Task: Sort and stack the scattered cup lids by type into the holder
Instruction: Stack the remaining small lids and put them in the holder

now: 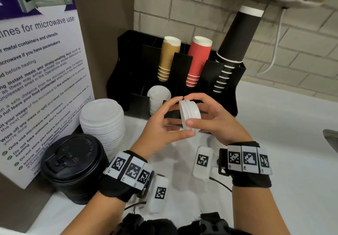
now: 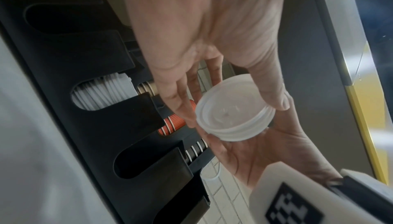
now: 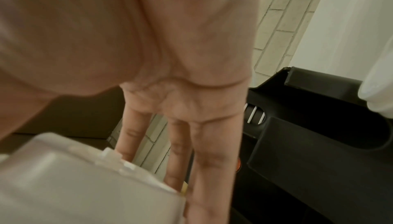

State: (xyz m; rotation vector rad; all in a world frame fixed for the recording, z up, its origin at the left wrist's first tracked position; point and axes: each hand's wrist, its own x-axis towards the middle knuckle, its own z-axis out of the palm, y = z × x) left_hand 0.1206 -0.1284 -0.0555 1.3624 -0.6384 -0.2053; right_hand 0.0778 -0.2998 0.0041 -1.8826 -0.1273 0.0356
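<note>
Both hands hold a small stack of white cup lids [image 1: 192,119] on edge, in front of the black holder [image 1: 126,55]. My left hand [image 1: 182,117] pinches the stack's rim between thumb and forefinger. My right hand [image 1: 190,110] grips it from the right, thumb on the near rim. In the left wrist view the lids [image 2: 229,115] show their hollow underside, with my left thumb [image 2: 276,96] on the rim and the right palm [image 2: 255,157] below. A front slot of the holder holds white lids [image 1: 158,95]. The right wrist view shows only my palm [image 3: 170,59] and the holder [image 3: 319,143].
On the white counter at the left stand a tall stack of larger white lids [image 1: 102,117] and a stack of black lids [image 1: 73,163]. Tan [image 1: 167,59], red [image 1: 197,61] and black [image 1: 232,48] cup stacks lean in the holder's back slots. A microwave notice [image 1: 36,88] stands at the left.
</note>
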